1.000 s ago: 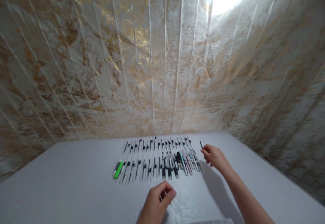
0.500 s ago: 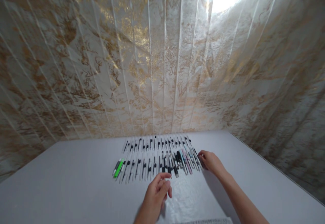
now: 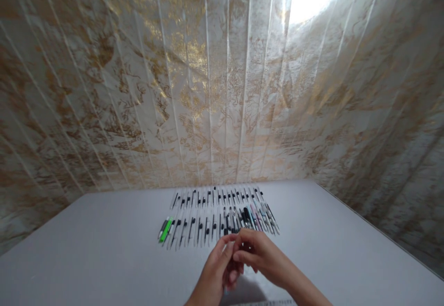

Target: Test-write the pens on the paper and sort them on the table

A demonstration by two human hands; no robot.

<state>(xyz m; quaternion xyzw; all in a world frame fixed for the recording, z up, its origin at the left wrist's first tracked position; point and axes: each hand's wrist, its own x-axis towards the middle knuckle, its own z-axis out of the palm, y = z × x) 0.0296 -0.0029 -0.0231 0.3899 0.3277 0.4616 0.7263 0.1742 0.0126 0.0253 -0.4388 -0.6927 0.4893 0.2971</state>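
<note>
My left hand and my right hand meet at the near side of the pens, fingertips touching or nearly so. Curled fingers on both hands hide whatever is between them. A small pale-blue bit shows below my left hand, too little to name. Just beyond lie dark pens and a pink pen, partly covered by my right hand. Clear pens with black parts form the front row to the left, ending at a bright green item.
A second row of clear pens with black parts lies farther back on the white table. Behind the table rises a gold-patterned, shiny sheet. A ruled or toothed white edge shows at the bottom.
My right hand has come from the right end of the front pen row over to my left hand. The left hand stays nearly in place, its fingers now meeting the right's.
</note>
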